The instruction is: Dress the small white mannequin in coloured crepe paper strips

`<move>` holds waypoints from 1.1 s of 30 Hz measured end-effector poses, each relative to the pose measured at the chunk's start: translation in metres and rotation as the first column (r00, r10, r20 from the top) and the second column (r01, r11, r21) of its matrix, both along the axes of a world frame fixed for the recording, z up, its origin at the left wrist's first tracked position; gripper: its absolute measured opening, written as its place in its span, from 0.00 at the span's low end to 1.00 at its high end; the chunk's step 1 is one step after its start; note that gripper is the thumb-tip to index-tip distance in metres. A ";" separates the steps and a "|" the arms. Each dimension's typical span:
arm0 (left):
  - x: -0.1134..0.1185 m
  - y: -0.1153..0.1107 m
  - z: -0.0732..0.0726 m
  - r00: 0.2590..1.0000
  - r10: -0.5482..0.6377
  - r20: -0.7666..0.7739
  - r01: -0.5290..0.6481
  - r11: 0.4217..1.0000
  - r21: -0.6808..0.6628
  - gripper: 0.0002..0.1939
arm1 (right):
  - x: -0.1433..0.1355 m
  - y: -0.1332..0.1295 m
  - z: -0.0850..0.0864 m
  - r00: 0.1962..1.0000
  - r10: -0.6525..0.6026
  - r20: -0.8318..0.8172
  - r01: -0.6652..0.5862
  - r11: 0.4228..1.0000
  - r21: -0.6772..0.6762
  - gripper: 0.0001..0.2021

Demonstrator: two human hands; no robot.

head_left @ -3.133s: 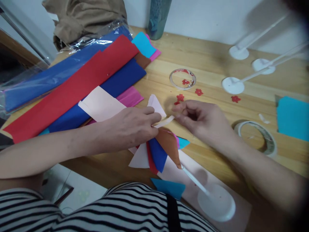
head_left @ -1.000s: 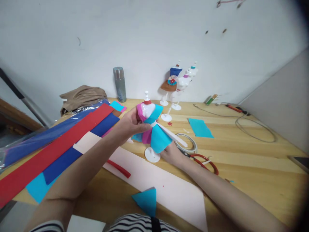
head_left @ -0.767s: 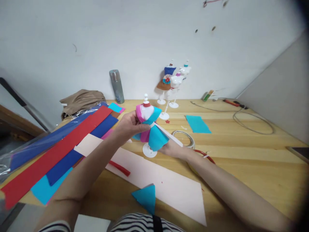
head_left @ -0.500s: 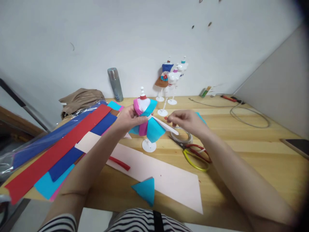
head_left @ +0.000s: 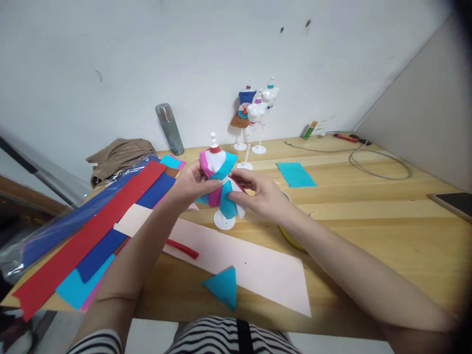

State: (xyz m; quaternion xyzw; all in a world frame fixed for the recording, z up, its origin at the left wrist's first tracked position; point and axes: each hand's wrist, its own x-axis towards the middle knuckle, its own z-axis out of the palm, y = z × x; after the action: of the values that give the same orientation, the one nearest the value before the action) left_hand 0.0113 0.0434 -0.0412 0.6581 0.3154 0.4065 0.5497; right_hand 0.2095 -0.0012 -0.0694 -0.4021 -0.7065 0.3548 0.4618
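Observation:
A small white dress form (head_left: 216,160) with a red neck band stands on its round base (head_left: 224,221), wearing a pink and turquoise top. Its skirt (head_left: 226,199) is made of turquoise, magenta and white pieces. My left hand (head_left: 193,183) is closed around the form's waist from the left, thumb across the front. From the right, my right hand (head_left: 256,191) pinches the skirt's edge, fingers behind and thumb in front. A little red shows by its fingertips. In front lie a pale pink strip (head_left: 265,275), a narrow red strip (head_left: 183,249) and a turquoise triangle (head_left: 223,286).
Several coloured strips, including a long red one (head_left: 92,233), overlap on the left. At the back stand a grey bottle (head_left: 170,130) and more dress forms (head_left: 256,112). My right forearm mostly covers yellow-handled scissors (head_left: 289,238). A turquoise sheet (head_left: 297,175) and grey cable (head_left: 354,162) lie right.
My right hand has moved left onto the skirt and now grips its edge. The white piece that stuck out rightward is folded in against the skirt. My left hand keeps its hold.

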 end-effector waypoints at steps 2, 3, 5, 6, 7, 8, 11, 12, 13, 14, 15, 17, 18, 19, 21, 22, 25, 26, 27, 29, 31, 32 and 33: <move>0.004 -0.002 -0.002 1.000 0.004 0.016 -0.004 1.000 0.016 0.23 | -0.005 -0.002 -0.004 0.997 -0.040 0.069 0.037 0.999 0.036 0.19; 0.006 -0.002 -0.003 1.000 0.009 0.026 -0.010 1.000 0.029 0.23 | -0.008 -0.003 -0.007 0.993 -0.058 0.098 0.054 0.997 0.049 0.18; 0.010 -0.002 -0.008 0.999 0.031 0.037 -0.033 0.997 0.066 0.23 | -0.013 -0.004 -0.015 0.986 -0.094 0.136 0.087 0.994 0.062 0.21; 0.011 -0.002 -0.010 0.998 0.047 0.033 -0.050 0.995 0.091 0.23 | -0.015 -0.003 -0.020 0.983 -0.110 0.143 0.102 0.993 0.066 0.22; 0.012 -0.002 -0.012 0.998 0.063 0.022 -0.065 0.991 0.119 0.22 | -0.016 -0.003 -0.025 0.981 -0.122 0.148 0.113 0.991 0.071 0.24; 0.012 -0.002 -0.014 0.997 0.076 0.008 -0.076 0.987 0.145 0.21 | -0.016 -0.002 -0.030 0.980 -0.130 0.150 0.119 0.990 0.079 0.26; 0.010 -0.002 -0.017 0.996 0.082 -0.031 -0.075 0.982 0.175 0.21 | -0.015 0.001 -0.038 0.981 -0.135 0.139 0.119 0.986 0.117 0.29; 0.009 -0.001 -0.017 0.996 0.078 -0.043 -0.070 0.982 0.177 0.22 | -0.015 0.002 -0.039 0.981 -0.137 0.138 0.119 0.984 0.129 0.30; 0.008 -0.001 -0.018 0.995 0.081 -0.059 -0.069 0.981 0.181 0.23 | -0.014 0.003 -0.040 0.981 -0.135 0.140 0.116 0.984 0.136 0.29; 0.007 -0.001 -0.018 0.992 0.095 -0.083 -0.077 0.979 0.190 0.24 | -0.013 0.003 -0.040 0.981 -0.129 0.143 0.109 0.984 0.138 0.29; 0.006 -0.001 -0.019 0.987 0.115 -0.114 -0.090 0.975 0.203 0.25 | -0.013 0.003 -0.040 0.981 -0.123 0.148 0.103 0.985 0.136 0.28; 0.005 0.000 -0.019 0.972 0.160 -0.175 -0.119 0.967 0.227 0.25 | -0.013 0.003 -0.040 0.979 -0.126 0.158 0.105 0.985 0.134 0.28; 0.004 0.000 -0.019 0.965 0.175 -0.194 -0.128 0.964 0.231 0.25 | -0.013 0.003 -0.039 0.978 -0.134 0.161 0.113 0.985 0.134 0.28; 0.004 0.000 -0.018 0.963 0.181 -0.200 -0.133 0.964 0.231 0.25 | -0.013 0.003 -0.039 0.976 -0.144 0.164 0.123 0.983 0.135 0.28; 0.005 -0.002 -0.016 0.967 0.171 -0.188 -0.126 0.965 0.228 0.27 | -0.013 0.002 -0.037 0.970 -0.171 0.173 0.147 0.979 0.144 0.26; 0.005 -0.003 -0.015 0.969 0.166 -0.183 -0.122 0.966 0.226 0.28 | -0.013 0.001 -0.037 0.967 -0.181 0.180 0.155 0.976 0.150 0.24; 0.005 -0.009 -0.010 0.964 0.176 -0.197 -0.134 0.969 0.209 0.30 | -0.014 0.001 -0.036 0.953 -0.225 0.203 0.187 0.964 0.190 0.20; 0.005 -0.010 -0.010 0.960 0.189 -0.209 -0.147 0.969 0.199 0.30 | -0.015 0.001 -0.036 0.948 -0.239 0.209 0.197 0.959 0.203 0.20; 0.005 -0.011 -0.009 0.954 0.202 -0.220 -0.161 0.968 0.190 0.29 | -0.016 0.001 -0.037 0.945 -0.249 0.212 0.204 0.955 0.213 0.20; 0.004 -0.010 -0.009 0.949 0.212 -0.234 -0.171 0.968 0.185 0.27 | -0.017 0.002 -0.039 0.943 -0.258 0.209 0.212 0.953 0.216 0.22; 0.002 -0.006 -0.010 0.951 0.197 -0.239 -0.153 0.970 0.191 0.25 | -0.019 0.002 -0.041 0.946 -0.250 0.206 0.214 0.959 0.185 0.25; 0.000 -0.004 -0.010 0.954 0.184 -0.237 -0.139 0.971 0.195 0.24 | -0.019 0.001 -0.041 0.947 -0.243 0.208 0.214 0.964 0.156 0.27; -0.001 -0.002 -0.011 0.957 0.169 -0.236 -0.123 0.972 0.198 0.23 | -0.020 0.000 -0.042 0.949 -0.233 0.212 0.212 0.970 0.118 0.27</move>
State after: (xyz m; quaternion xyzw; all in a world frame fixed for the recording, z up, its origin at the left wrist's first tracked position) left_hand 0.0102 0.0416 -0.0518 0.7263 0.3920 0.3867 0.4115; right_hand 0.1897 -0.0009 -0.1113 -0.4945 -0.7201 0.2192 0.4346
